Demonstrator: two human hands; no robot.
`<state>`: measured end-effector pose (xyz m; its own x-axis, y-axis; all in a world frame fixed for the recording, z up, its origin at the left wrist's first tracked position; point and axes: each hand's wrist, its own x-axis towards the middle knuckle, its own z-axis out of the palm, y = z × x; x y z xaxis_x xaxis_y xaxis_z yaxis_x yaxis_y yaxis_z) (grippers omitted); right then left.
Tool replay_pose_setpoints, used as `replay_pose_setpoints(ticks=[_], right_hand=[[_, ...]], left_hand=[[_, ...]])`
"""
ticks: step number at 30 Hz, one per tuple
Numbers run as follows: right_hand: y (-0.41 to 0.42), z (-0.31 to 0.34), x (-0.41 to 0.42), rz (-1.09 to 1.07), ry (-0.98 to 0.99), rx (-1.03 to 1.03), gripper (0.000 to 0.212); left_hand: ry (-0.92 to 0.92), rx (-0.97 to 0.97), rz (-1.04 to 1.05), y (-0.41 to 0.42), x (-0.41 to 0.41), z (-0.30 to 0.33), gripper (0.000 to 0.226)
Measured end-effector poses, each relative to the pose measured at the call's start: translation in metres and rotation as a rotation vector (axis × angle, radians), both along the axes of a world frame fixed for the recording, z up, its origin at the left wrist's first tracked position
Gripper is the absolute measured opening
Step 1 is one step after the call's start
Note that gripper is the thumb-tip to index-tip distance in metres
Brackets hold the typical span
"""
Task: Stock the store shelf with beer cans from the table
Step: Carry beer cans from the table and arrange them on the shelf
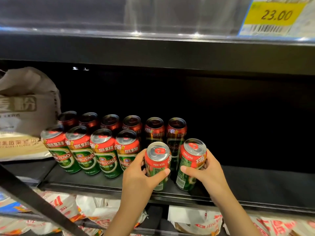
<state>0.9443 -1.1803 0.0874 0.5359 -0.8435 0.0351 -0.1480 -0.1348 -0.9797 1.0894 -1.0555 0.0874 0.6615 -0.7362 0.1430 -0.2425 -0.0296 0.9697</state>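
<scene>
- My left hand [139, 174] curls round a red-and-green aluminium beer can [158, 165] at the black metal shelf [255, 184] near edge
- My right hand [208, 172] grips a second matching can [190, 163] just right of it
- Ten matching cans [102, 150] stand in two rows to the left

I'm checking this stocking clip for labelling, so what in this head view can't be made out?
- Bases of the two beer cans in the left hand and right hand: palms and fingers hide whether they rest on the shelf.
- Back row cans: labels lost in shadow, lower halves behind the front row.
- Price tag: only 23.00 readable, small print blurred, right edge cut off.
- Shelf depth on the right: too dark.
</scene>
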Motion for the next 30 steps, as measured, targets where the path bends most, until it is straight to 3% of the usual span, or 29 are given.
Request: replay_pose_setpoints(ticks=[9,18,30], right_hand=[[-0.001,-0.015,0.010,-0.015,-0.034,-0.029,0.059],[0.005,-0.061,0.006,-0.026,-0.016,-0.009,0.094],[0.001,-0.073,0.002,-0.017,0.024,-0.020,0.064]], left_hand=[[-0.110,0.011,0.003,-0.016,0.004,-0.011,0.077],[-0.064,0.068,0.013,-0.016,-0.006,-0.042,0.078],[0.005,0.152,0.130,-0.024,-0.009,-0.083,0.088]])
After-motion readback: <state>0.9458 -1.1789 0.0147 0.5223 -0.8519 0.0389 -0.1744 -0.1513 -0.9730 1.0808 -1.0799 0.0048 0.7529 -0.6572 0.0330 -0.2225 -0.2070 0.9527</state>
